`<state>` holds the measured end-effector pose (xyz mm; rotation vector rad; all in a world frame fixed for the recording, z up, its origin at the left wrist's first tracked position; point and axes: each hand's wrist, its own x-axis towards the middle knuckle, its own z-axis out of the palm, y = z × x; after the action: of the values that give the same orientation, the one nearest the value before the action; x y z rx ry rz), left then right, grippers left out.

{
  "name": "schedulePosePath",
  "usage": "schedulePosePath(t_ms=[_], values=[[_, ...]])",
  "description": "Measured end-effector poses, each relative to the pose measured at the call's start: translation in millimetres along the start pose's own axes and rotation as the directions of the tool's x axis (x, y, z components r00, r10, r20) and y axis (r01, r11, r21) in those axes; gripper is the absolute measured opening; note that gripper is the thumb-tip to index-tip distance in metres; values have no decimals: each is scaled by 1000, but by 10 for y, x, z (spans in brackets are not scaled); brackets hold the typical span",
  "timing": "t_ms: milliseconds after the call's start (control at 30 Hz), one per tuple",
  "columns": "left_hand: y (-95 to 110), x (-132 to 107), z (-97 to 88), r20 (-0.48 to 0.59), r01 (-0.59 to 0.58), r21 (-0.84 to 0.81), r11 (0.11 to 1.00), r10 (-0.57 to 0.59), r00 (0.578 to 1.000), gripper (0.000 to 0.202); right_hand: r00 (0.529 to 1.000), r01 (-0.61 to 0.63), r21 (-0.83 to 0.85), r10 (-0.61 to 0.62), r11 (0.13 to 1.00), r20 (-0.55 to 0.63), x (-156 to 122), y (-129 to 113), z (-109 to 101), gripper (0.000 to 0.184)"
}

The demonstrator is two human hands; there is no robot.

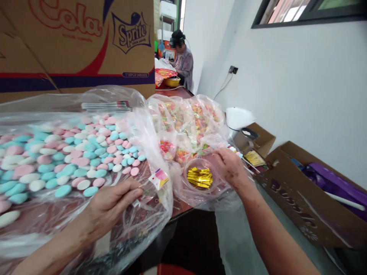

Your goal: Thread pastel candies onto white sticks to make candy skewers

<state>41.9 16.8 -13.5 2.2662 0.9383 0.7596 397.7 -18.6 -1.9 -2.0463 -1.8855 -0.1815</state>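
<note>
My left hand (pixel 114 200) pinches a small clear plastic bag (pixel 146 189) in front of the candies; a white, pink and yellow label (pixel 159 178) shows at its far side. Pink, blue and white oval candies (pixel 71 160) lie spread on a large clear plastic sheet. My right hand (pixel 231 168) has its fingers curled together beside a round clear tub (pixel 186 187) of gold twist ties (pixel 200 177). What those fingers hold, if anything, is hidden. White sticks (pixel 249 164) poke out behind the right wrist.
Clear bags of colourful candies (pixel 189 118) lie beyond the tub. A large cardboard box (pixel 77 46) stands at back left. Open cartons (pixel 304 194) stand on the right, one with purple packaging (pixel 332 179). Another person (pixel 185 65) sits at the table's far end.
</note>
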Motion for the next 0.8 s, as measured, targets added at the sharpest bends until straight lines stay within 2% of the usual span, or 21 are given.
schedulePosePath(t_ms=[100,233,300,400,500,567,633,700,733,800], values=[[40,-3,2,-18,10,-8,1000,-11,1000,20,976,-206,-300,217,932,3,-16,389,-73,25],[-13,-39,41,-47,37,-7,999,-38,998,17,937,-305,-409,347,860,31,-130,708,-38,17],[-31,-45,63,-50,53,-15,998,-53,997,16,926,-311,-432,373,847,65,-180,763,29,14],[2,-38,71,-49,109,-42,993,-111,993,17,926,-306,-441,372,843,68,-246,801,53,20],[45,-30,36,-38,136,-81,987,-139,990,23,929,-329,-448,371,831,6,-357,872,-85,30],[45,-29,0,-3,136,-87,987,-137,991,21,938,-343,-408,334,846,-96,-459,912,-221,32],[32,-31,-33,39,130,-81,988,-128,991,19,946,-276,-261,213,925,-245,-550,887,-334,32],[26,-34,-56,72,113,-91,989,-107,992,21,935,-84,-35,66,996,-348,-598,752,-399,28],[28,-36,-64,83,103,-107,989,-94,992,23,931,35,78,-4,996,-364,-601,641,-415,24],[46,-42,-79,121,100,-156,983,-82,989,24,919,252,233,-157,939,-361,-571,355,-431,16]])
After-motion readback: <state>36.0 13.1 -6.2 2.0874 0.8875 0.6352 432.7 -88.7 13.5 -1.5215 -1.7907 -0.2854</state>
